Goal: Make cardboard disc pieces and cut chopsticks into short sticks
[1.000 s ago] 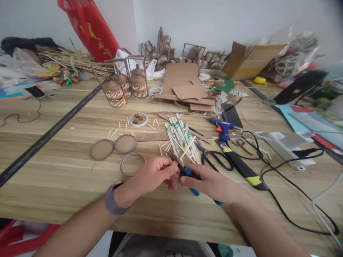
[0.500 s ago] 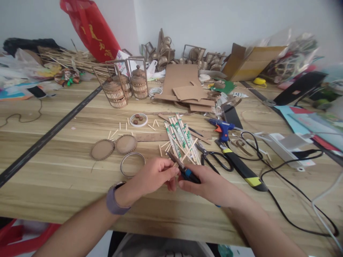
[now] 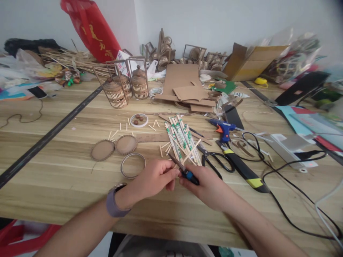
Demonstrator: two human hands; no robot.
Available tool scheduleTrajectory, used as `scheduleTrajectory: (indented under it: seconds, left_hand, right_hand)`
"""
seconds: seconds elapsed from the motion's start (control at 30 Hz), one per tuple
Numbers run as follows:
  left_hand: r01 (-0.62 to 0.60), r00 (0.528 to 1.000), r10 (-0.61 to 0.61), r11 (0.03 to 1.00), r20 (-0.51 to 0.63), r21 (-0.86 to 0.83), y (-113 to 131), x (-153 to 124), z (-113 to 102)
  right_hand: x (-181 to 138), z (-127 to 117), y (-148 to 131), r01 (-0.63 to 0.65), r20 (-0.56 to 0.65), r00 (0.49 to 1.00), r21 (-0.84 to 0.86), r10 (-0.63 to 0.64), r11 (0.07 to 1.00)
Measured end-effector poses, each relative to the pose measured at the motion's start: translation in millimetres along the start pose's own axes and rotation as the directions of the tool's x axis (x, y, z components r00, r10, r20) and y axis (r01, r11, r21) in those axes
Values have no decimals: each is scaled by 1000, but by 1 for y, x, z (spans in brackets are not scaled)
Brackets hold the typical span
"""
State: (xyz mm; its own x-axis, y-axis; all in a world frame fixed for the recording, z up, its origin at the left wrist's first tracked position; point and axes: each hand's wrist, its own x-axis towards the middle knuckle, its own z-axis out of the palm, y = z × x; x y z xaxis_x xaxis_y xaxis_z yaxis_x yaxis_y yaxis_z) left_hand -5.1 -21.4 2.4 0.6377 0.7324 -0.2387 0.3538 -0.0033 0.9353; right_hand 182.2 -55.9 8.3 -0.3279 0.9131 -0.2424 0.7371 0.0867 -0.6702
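My right hand point(image 3: 205, 182) is closed around the handles of a pair of pliers point(image 3: 188, 175) with dark jaws and blue-and-black grips. Pinched in my left hand point(image 3: 158, 176) is a thin wooden stick point(image 3: 175, 166), partly hidden by fingers and pliers. The jaws lie across the stick close to my left fingertips. Just beyond my hands, paper-wrapped chopsticks point(image 3: 179, 137) lie in a pile with loose sticks and short cut pieces. Black-handled scissors point(image 3: 222, 161) rest right of the pile. A ring point(image 3: 133, 165) and two round cardboard discs point(image 3: 102, 150) with ridged rims are on the left.
A blue glue gun point(image 3: 224, 129) and a black-and-yellow tool point(image 3: 242, 166) lie to the right among loose black cable point(image 3: 288, 216). Small lidded baskets point(image 3: 115, 93) with tall handles stand at the back left. Cardboard sheets point(image 3: 182, 80) and an open box point(image 3: 253, 62) lie behind.
The pliers' lower handle, which stuck out below my right hand, is now drawn in out of sight. My right hand has closed tighter. My left hand has hardly moved.
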Motion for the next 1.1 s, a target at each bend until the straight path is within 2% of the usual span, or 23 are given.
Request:
scheduleTrajectory:
  seconds: [0.17,0.3,0.47,0.63,0.87,1.1]
  left_hand:
    - [20,1000,-20,1000,14,-7,0,-1,2]
    - [12,999,-11,999,-31,31,1,-2,1]
    - [38,999,-36,989,20,-142,4,-1,0]
    - [78,997,-67,959,50,-273,7,0,2]
    - [72,997,-58,958,60,-277,5,1,3]
    - [38,998,-25,962,50,-269,2,1,4]
  right_hand:
    - [-2,2,-1,0,-12,1000,-14,0,1000]
    - [1,0,1,26,-12,1000,24,-26,999]
    - [2,-10,1,75,92,992,160,-91,984]
    - [-1,-16,-1,47,155,984,233,-84,971]
    - [0,-15,0,50,141,986,245,-87,968]
    - [0,-10,0,33,80,996,150,-45,988]
